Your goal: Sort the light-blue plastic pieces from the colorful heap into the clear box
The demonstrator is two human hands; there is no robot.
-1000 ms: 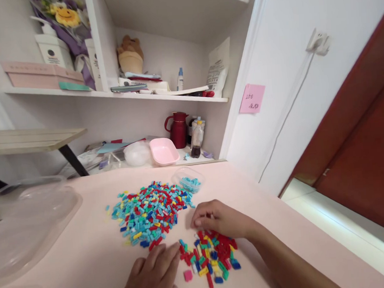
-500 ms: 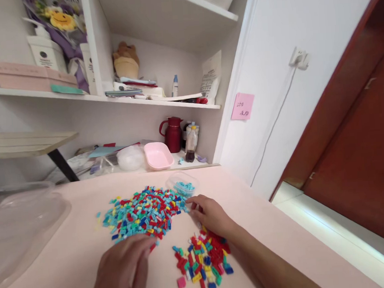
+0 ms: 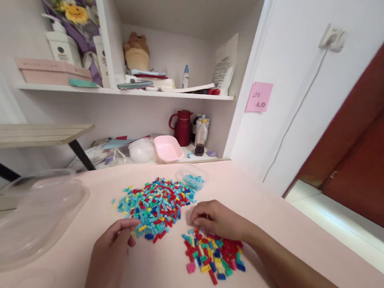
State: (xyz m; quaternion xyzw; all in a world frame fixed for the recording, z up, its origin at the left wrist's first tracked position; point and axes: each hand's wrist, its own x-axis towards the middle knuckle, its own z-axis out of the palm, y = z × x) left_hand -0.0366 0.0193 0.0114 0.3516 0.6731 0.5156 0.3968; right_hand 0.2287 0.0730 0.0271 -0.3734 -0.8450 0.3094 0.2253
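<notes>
A wide heap of small plastic building bricks [image 3: 159, 203], mostly light blue and red, lies on the pink tabletop. My left hand [image 3: 115, 239] is at its near left edge, fingers stretched toward the bricks and thumb apart, with nothing visible in it. Closer to me on the right is a smaller brick pile [image 3: 213, 258] of red, yellow, green and blue pieces. Just over its far side, my right hand [image 3: 217, 221] has its fingers curled toward the thumb; whatever they hold, if anything, is hidden. Behind the heap stands a clear tub [image 3: 202, 168] with light blue bricks inside.
Large clear plastic containers [image 3: 52, 215] occupy the table's left side. Along the back are a pink basin [image 3: 168, 149], a dark red jug [image 3: 182, 128] and a bottle [image 3: 201, 139] of dark liquid. A small raised wooden stand [image 3: 36, 133] juts in at left, below a shelf [image 3: 175, 94].
My right hand has drawn back from the big heap's right edge to the small pile, its fingers curling. My left hand has shifted to the heap's left edge. The camera view has shifted.
</notes>
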